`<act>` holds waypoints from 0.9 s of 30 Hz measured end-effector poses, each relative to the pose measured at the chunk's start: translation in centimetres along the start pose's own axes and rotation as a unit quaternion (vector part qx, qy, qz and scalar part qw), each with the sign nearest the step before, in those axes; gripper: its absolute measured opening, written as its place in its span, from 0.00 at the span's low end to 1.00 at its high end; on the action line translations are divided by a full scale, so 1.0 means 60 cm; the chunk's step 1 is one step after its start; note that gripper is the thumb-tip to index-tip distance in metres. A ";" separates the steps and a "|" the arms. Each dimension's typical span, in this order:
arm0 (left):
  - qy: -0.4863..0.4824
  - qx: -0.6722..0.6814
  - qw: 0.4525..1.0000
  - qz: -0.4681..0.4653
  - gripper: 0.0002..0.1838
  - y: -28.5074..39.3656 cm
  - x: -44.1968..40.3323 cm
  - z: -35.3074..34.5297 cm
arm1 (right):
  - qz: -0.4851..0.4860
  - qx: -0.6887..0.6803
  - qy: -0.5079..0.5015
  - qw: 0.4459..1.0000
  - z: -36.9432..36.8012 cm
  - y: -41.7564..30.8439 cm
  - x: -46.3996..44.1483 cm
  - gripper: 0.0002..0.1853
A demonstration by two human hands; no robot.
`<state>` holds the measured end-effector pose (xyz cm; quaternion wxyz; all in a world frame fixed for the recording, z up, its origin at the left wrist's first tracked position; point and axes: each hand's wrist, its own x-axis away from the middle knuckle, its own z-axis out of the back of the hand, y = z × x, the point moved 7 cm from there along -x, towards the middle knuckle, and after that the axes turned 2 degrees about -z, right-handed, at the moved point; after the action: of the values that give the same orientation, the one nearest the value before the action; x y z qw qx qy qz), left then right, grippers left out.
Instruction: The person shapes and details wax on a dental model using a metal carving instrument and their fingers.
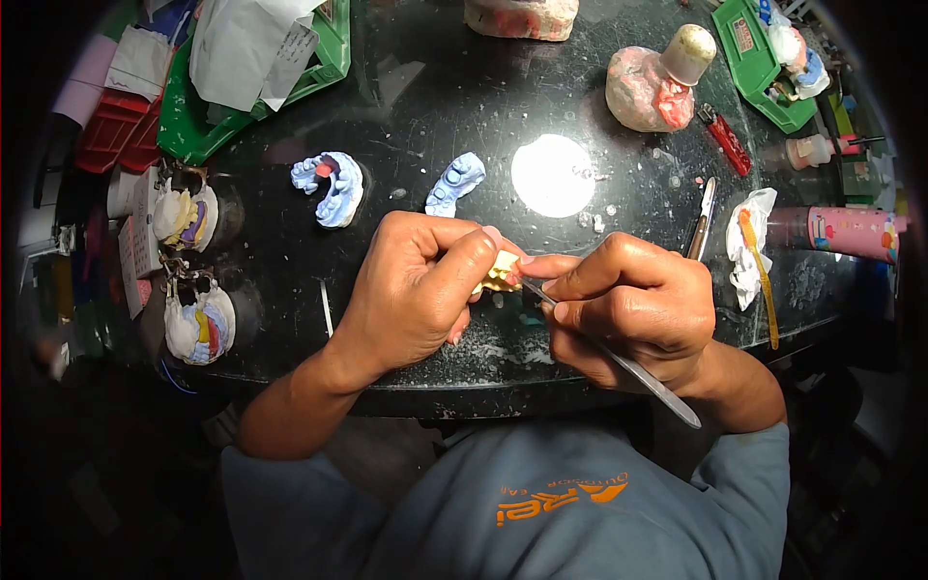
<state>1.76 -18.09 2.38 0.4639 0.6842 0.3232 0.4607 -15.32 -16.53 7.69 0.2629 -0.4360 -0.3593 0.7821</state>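
My left hand (425, 280) is closed around a small cream-yellow dental model (503, 266) with some pink on its right side. Its fingers hide much of the model. My right hand (633, 304) grips a slim metal carving tool (628, 362) like a pen. The tool's thin end meets or nearly touches the model's pink side, and its broad rounded end points down toward my body. One right fingertip rests close against the model. Beyond my left hand lie a blue horseshoe-shaped dental cast (338, 198) and a smaller blue cast piece (454, 186).
Two articulated dental models (198, 324) stand at the left. Green trays (333, 43) sit at the back corners. A pink-stained plaster lump (633, 92), red-handled tool (727, 143), second metal tool (704, 217), tissue (749, 275), amber toothbrush-like stick (759, 280) and pink cup (851, 232) are rightward.
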 end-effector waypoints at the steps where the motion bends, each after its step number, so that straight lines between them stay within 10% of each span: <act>1: 0.002 -0.002 1.000 0.000 0.20 0.001 0.000 0.000 | 0.001 0.000 -0.001 1.000 0.000 0.000 0.000 0.09; 27: -0.014 0.058 0.998 -0.026 0.19 0.000 -0.003 -0.004 | 0.015 -0.029 0.081 0.996 0.027 -0.003 -0.015 0.09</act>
<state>1.45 -18.14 2.33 0.4396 0.7078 0.3608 0.4191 -16.28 -17.60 8.89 0.2666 -0.5105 -0.3529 0.7374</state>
